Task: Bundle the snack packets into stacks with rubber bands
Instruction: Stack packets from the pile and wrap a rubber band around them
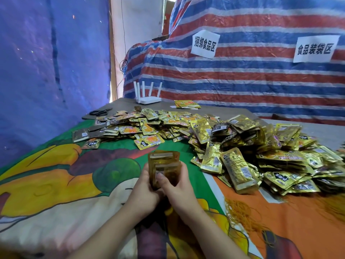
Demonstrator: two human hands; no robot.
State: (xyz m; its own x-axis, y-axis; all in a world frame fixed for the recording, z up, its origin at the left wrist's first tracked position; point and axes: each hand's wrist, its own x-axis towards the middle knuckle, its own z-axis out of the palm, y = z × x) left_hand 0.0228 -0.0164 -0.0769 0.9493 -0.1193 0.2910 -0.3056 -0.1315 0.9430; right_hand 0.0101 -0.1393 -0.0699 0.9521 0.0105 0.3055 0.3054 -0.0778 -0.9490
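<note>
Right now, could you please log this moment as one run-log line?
left hand: grips stack | right hand: grips stack | bands: loose on cloth, right | pile: unbundled

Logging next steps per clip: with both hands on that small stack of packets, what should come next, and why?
Probably the right hand should reach for the orange rubber bands lying to its right: the small stack of gold foil packets is gathered in both hands, left hand gripping too, with no band visible around it.

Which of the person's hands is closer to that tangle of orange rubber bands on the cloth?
Right hand: the tangle of orange rubber bands lies just to its right. Left hand is farther.
</note>
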